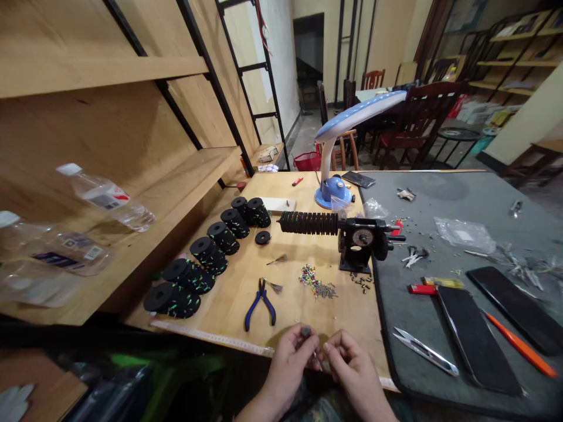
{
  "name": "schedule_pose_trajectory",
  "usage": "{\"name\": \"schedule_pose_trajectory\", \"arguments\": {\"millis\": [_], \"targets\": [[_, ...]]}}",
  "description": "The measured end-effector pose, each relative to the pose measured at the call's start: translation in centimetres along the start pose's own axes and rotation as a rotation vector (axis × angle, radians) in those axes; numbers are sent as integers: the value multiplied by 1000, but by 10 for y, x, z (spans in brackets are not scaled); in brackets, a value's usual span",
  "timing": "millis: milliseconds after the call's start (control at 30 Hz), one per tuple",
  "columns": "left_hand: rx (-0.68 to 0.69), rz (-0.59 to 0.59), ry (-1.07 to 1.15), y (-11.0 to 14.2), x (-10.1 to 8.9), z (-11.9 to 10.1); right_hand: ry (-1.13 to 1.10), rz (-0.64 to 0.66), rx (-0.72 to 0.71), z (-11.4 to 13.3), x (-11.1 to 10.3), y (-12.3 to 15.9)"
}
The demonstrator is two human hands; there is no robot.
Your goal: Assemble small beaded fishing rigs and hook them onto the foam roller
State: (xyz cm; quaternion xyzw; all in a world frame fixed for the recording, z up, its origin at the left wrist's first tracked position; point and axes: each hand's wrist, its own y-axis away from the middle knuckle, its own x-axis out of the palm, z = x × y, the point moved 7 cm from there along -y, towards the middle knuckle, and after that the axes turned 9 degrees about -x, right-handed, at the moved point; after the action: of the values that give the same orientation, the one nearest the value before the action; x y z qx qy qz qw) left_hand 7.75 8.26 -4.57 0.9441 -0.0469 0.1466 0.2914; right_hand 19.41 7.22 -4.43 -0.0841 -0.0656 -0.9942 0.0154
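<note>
Gripped between thumb and fingers of the left hand (pixel 285 354), at the near edge of the wooden bench (pixel 229 316): a small dark piece (pixel 306 332), partly hidden by the fingertips. Close beside it, with thumb and forefinger drawn together, the right hand (pixel 352 363); impossible to tell whether closed on anything.

Just beyond the hands, on bare wood: blue-handled pliers (pixel 262 291) with handles spread toward the near edge, a feathery-tipped piece (pixel 275 286) by their nose, and a second tufted piece (pixel 278 259) farther back. To the right of these, a loose heap of coloured beads (pixel 309 276) mixed at one side with grey bits, then scattered dark metal pieces (pixel 361 282).

Farther out, a black machine (pixel 363 237) with a row of black discs (pixel 310 224) along its shaft. To the left, a line of black cylinders (pixel 178 299) flecked with green, and near their far end, a single black disc (pixel 263 237).

On the dark mat (pixel 422 234) at right: silver snips (pixel 426 351), two phones lying flat, a slim orange tool (pixel 521 346) and a clear bag (pixel 464 234). Behind the machine, a blue lamp (pixel 334 190). On the left shelf (pixel 176 187), clear plastic bottles (pixel 108 196) lying on their sides.
</note>
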Motion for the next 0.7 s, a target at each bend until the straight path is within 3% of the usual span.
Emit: {"name": "schedule_pose_trajectory", "arguments": {"millis": [333, 700], "targets": [[4, -20, 43, 0, -2, 0, 138, 66, -19, -11, 1, -1], [19, -39, -24, 3, -2, -4, 141, 53, 31, 2, 4, -3]]}}
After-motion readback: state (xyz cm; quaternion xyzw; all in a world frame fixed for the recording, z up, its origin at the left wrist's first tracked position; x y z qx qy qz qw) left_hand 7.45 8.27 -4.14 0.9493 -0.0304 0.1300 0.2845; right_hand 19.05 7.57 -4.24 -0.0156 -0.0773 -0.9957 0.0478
